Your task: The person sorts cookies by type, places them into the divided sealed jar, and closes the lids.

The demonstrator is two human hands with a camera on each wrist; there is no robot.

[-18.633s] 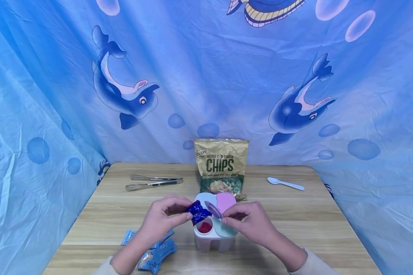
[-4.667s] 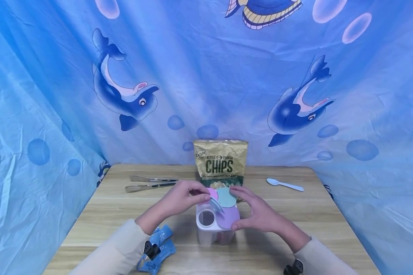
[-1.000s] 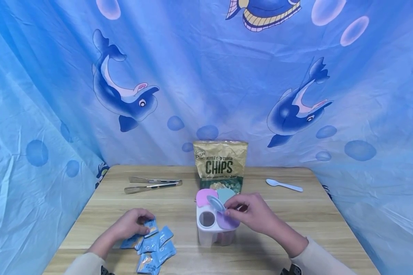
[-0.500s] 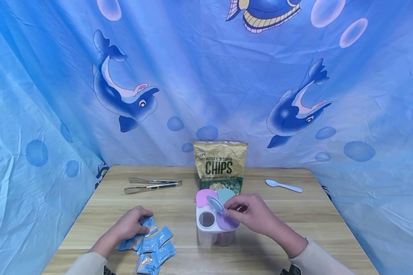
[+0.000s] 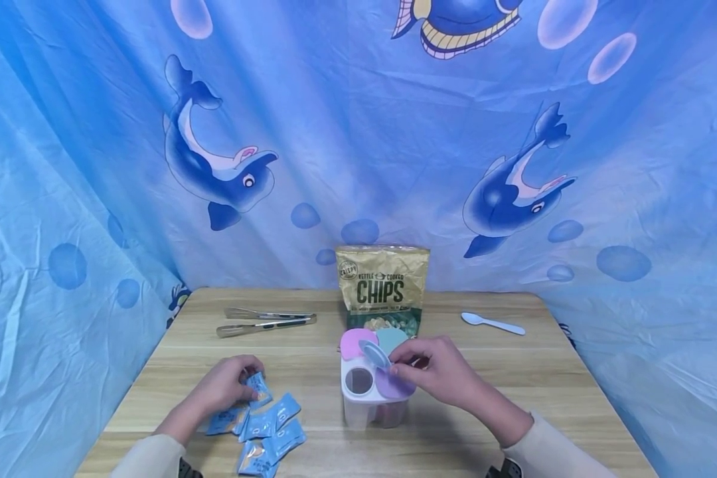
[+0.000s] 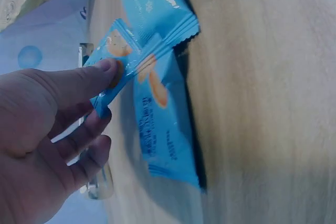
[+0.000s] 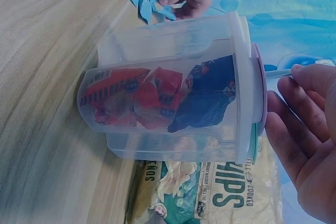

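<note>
A blue backdrop (image 5: 358,133) with dolphins printed on it filled the upper frame, and a wood-grain counter (image 5: 514,398) spread across the lower half. A gold and green chips bag (image 5: 384,285) stood upright at the centre, just behind a clear container (image 5: 356,413) with a white rim; in the right wrist view, red and dark blue wrapped pieces (image 7: 205,93) showed inside it. Metal tongs (image 5: 275,324) lay left of centre. At centre right, the right hand (image 5: 433,365) pinched the raised light blue lid (image 5: 374,355) between thumb and finger, above the container's uncovered round mouth. At lower left, the left hand (image 5: 224,385) had its thumb and fingers clamped on one blue packet (image 5: 259,390), its outer fingers loosely bent. More blue packets (image 5: 259,425) lay overlapping just beside it. A white spoon (image 5: 494,324) rested at centre right.
</note>
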